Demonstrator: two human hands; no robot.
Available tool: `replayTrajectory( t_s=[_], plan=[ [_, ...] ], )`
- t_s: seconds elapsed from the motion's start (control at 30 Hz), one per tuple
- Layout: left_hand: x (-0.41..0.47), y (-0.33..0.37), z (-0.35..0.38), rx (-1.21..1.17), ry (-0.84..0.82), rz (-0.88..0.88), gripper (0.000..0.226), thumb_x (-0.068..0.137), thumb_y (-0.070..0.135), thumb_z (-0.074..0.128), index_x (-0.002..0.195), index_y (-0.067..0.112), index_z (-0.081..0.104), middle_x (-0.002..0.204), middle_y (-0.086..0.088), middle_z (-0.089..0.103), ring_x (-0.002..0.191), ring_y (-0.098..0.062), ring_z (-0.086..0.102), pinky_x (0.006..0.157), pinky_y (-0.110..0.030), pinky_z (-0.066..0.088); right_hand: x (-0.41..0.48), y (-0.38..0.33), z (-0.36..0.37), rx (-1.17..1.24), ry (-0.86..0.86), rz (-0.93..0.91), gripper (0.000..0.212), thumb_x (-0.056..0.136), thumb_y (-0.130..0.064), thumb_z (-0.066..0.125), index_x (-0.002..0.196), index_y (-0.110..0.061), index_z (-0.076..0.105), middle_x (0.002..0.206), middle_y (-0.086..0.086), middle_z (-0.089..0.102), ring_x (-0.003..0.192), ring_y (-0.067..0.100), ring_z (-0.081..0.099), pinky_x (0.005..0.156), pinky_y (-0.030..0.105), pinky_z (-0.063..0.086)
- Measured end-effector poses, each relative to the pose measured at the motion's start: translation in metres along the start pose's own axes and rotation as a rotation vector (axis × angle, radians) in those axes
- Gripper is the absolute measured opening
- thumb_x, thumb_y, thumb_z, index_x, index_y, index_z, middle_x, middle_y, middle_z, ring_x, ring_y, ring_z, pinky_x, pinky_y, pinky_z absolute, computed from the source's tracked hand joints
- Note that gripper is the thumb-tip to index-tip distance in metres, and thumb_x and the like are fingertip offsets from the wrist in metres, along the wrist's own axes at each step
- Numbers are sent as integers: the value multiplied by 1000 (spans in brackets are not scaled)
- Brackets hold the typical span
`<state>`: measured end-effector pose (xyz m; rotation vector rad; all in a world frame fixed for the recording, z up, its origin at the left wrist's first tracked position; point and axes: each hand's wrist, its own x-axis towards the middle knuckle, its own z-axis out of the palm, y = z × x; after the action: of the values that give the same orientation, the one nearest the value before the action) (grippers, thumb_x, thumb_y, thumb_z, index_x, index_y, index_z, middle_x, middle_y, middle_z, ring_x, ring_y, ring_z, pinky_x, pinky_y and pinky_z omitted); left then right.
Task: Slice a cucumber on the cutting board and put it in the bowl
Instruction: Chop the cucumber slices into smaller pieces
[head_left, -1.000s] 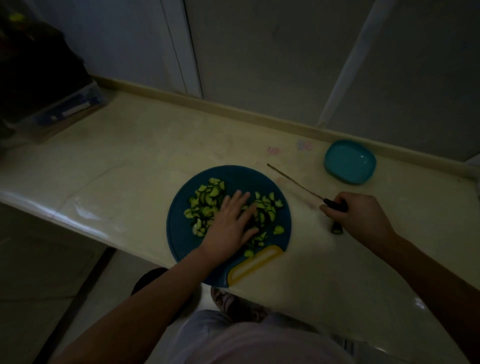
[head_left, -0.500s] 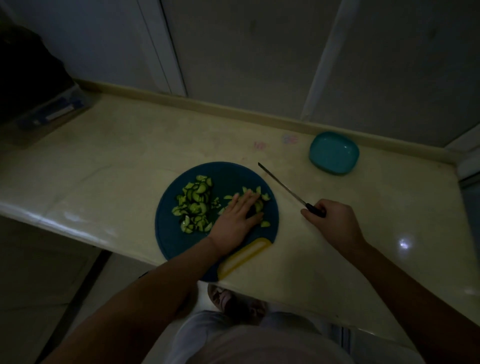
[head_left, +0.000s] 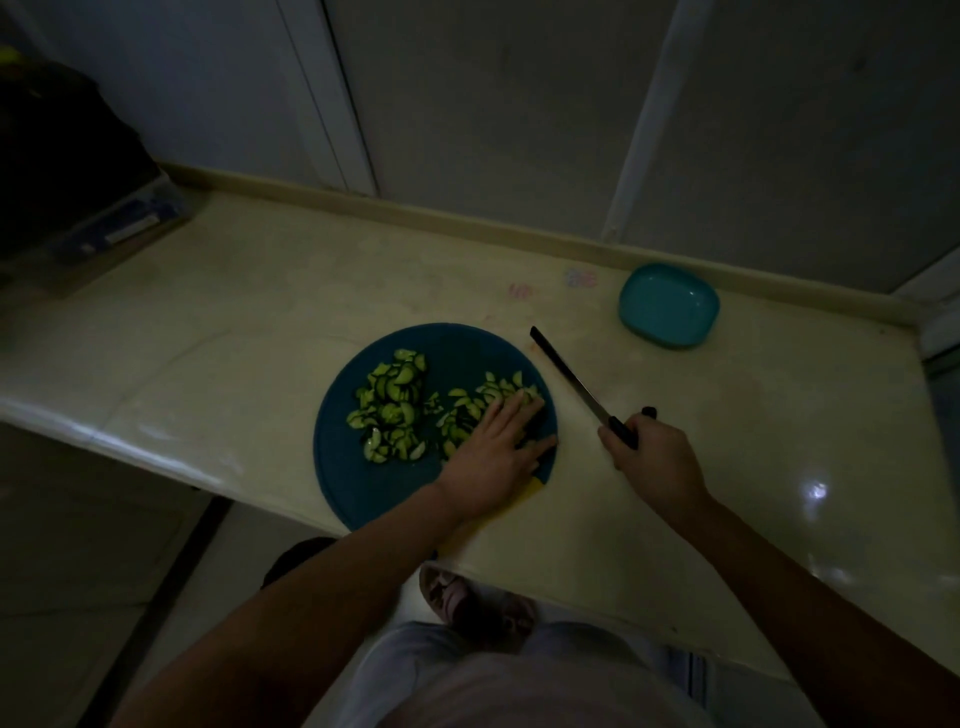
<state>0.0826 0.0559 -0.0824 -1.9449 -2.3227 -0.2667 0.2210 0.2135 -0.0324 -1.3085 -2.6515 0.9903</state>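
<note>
We pause the knife (head_left: 569, 379) and gather cucumber slices (head_left: 392, 410) on the cutting board (head_left: 457, 345).

Our right hand (head_left: 654, 457) is clenched round the knife handle, with the blade angled away beside the board. Our left hand (head_left: 493, 452) lies flat with straight fingers on the nearer heap of slices, and a second heap sits just left of it. The bowl (head_left: 667, 306) waits well beyond the blade tip. The board reaches the counter's (head_left: 234, 322) front edge under our left wrist, so we judge a hard press could tip it, and a careless sweep could scatter slices onto the counter.
</note>
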Motion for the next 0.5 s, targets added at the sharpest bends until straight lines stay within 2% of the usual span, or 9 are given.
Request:
replayTrajectory(
  t_s=[0.07,0.17,0.27,0.37,0.43,0.5],
  plan=[
    [-2,3,1,25,-36,-43,33,84,27,66,116,21,66,141,-20,40,135,-36,23,105,-56,8,0,2,1,13,1,-6,35,88,-39,56,76,-7,59,70,10,63,63,21,61,61,34,51],
    [-12,-3,2,14,-9,-94,26,81,25,68,107,18,70,136,-20,47,130,-40,36,104,-58,11,0,5,1,9,-4,-16,34,88,-40,55,78,-7,59,71,8,64,63,19,61,61,34,52],
    [-18,-9,-1,-4,26,-134,26,87,30,51,92,18,74,135,-18,49,131,-38,36,107,-56,9,0,8,0,6,-22,-8,35,88,-41,55,79,-7,58,72,8,64,65,19,61,62,33,50],
    [-13,-11,-9,-91,80,-191,14,80,24,67,71,16,74,129,-16,54,130,-37,37,112,-50,10,0,6,-2,2,-26,-9,34,88,-40,55,79,-8,58,73,8,64,65,19,60,61,32,49],
    [-7,-13,-16,-171,118,-256,7,73,17,76,69,13,73,123,-15,58,126,-39,41,109,-53,12,2,5,-7,-8,-18,-26,32,88,-38,57,79,-7,57,74,7,63,65,19,59,56,29,45],
    [0,-18,-23,-262,153,-390,11,67,14,81,68,11,71,117,-14,61,122,-40,45,108,-56,15,7,5,-15,-40,4,-53,26,88,-33,58,78,-10,54,71,5,59,64,19,55,50,26,36]
  ],
)
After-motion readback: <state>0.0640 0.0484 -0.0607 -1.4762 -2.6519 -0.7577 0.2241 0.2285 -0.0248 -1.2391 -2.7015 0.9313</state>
